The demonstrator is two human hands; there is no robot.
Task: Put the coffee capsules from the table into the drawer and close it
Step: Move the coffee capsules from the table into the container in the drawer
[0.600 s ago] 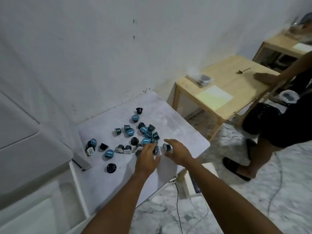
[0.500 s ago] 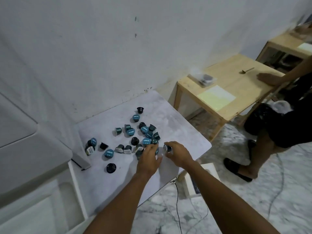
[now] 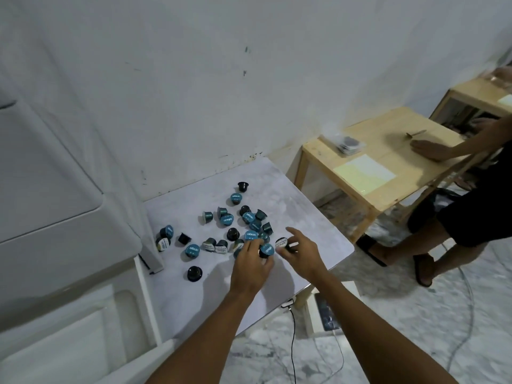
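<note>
Coffee capsules (image 3: 231,225) lie scattered on a pale marbled bench (image 3: 302,217) against a white wall. The left hand (image 3: 250,268) pinches a blue-lidded capsule (image 3: 266,250); the right hand (image 3: 300,252) pinches a white-lidded one (image 3: 281,242) (marble floor below).

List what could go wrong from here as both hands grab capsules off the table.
1. The left hand and right hand work side by side in the tight cluster of capsules, so a finger may knock loose ones rolling.
2. The right hand's capsule sits toward the table's right edge; if nudged, it could drop to the floor.
3. Outliers such as the black capsule near the front and the far one might be overlooked.
</note>
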